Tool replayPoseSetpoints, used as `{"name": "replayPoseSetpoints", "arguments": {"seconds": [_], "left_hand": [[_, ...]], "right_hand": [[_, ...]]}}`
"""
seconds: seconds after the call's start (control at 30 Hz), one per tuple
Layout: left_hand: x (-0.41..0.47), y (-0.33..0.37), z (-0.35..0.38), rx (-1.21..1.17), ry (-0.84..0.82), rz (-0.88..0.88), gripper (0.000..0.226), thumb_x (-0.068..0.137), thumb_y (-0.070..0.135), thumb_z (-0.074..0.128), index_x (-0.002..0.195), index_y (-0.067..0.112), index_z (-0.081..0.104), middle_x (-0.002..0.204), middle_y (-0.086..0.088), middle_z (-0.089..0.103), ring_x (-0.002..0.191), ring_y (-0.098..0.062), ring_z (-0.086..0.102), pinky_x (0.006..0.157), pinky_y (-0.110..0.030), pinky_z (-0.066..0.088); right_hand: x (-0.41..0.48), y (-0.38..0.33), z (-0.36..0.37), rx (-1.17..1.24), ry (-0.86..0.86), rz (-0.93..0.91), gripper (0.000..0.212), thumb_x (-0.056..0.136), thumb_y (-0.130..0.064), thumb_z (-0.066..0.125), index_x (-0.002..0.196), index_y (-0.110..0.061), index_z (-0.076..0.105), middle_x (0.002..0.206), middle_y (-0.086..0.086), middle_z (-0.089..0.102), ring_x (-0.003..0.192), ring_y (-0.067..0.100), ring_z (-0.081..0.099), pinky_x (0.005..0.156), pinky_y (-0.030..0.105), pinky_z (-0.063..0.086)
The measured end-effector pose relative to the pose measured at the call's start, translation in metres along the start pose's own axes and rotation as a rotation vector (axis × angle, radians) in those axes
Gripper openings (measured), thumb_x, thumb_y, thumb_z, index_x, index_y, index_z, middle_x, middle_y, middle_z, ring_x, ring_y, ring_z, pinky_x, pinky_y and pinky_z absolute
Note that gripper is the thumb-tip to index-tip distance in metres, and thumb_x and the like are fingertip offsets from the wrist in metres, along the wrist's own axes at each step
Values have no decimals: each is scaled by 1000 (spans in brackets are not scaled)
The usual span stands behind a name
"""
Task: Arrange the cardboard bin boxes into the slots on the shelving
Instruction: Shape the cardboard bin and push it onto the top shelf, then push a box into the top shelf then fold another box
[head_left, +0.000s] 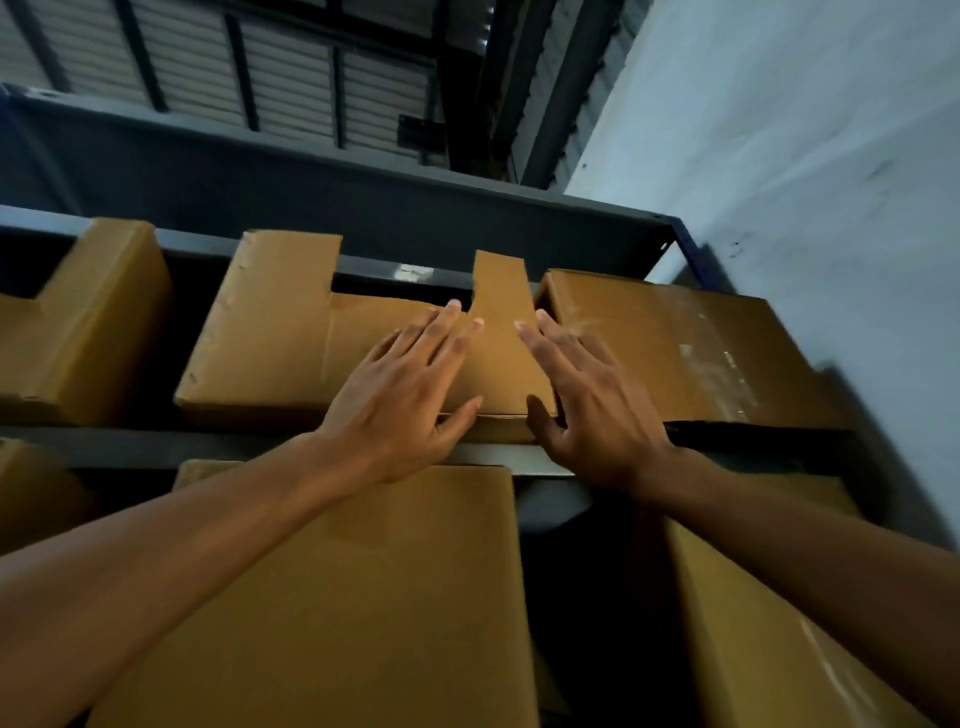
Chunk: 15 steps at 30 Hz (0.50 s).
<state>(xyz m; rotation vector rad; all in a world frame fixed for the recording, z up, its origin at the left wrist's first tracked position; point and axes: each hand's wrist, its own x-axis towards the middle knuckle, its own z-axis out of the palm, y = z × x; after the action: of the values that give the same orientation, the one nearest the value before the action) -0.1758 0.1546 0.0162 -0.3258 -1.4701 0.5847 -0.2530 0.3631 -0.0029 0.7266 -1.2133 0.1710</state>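
A brown cardboard bin box (270, 332) with a notched front sits in the middle slot of an upper shelf. My left hand (410, 389) lies flat on its front face with fingers straight, thumb at the lower edge. My right hand (587, 400) presses the same box's right part beside it, fingers straight and thumb under the bottom edge. A closed cardboard box (691, 348) fills the slot to the right, touching the bin box. Another bin box (88, 322) sits in the slot to the left.
The grey metal shelf beam (156, 447) runs below the boxes. On the level beneath stand a large cardboard box (374, 613) and another (753, 649) at the right, with a dark gap between them. A pale wall (810, 145) rises on the right.
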Motion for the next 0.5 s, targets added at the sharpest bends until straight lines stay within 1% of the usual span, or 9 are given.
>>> {"name": "replayPoseSetpoints", "arguments": {"seconds": [0.1, 0.2, 0.3, 0.4, 0.5], "left_hand": [[23, 27, 2, -15, 22, -3, 72, 93, 54, 38, 154, 18, 23, 162, -10, 20, 147, -25, 23, 113, -43, 29], [51, 61, 1, -32, 40, -17, 73, 92, 55, 33, 153, 18, 23, 161, -10, 22, 147, -26, 24, 114, -46, 33], [75, 97, 2, -24, 58, -29, 73, 91, 55, 31, 152, 16, 25, 160, -11, 24, 146, -26, 27, 114, -45, 34], [97, 132, 8, -6, 58, -47, 70, 91, 53, 33, 151, 17, 28, 160, -11, 26, 146, -26, 28, 113, -45, 36], [118, 173, 18, -21, 57, -64, 68, 92, 51, 37, 150, 17, 30, 160, -10, 26, 146, -25, 28, 113, -46, 35]], "right_hand": [[-8, 35, -26, -56, 25, -19, 70, 87, -30, 62, 149, -13, 34, 151, 15, 40, 128, 30, 44, 86, 36, 48], [-16, 78, -50, -101, 31, 2, 68, 87, -36, 54, 149, -15, 34, 151, 13, 41, 126, 29, 46, 83, 36, 50], [-25, 115, -68, -119, 50, -2, 67, 87, -38, 48, 149, -15, 36, 150, 12, 42, 125, 28, 47, 86, 39, 51], [-37, 152, -84, -120, 59, -13, 65, 87, -36, 52, 147, -14, 40, 148, 12, 44, 125, 28, 49, 88, 38, 51], [-57, 195, -102, -129, 68, -34, 63, 86, -37, 56, 143, -14, 44, 146, 12, 48, 124, 29, 52, 86, 38, 52]]}}
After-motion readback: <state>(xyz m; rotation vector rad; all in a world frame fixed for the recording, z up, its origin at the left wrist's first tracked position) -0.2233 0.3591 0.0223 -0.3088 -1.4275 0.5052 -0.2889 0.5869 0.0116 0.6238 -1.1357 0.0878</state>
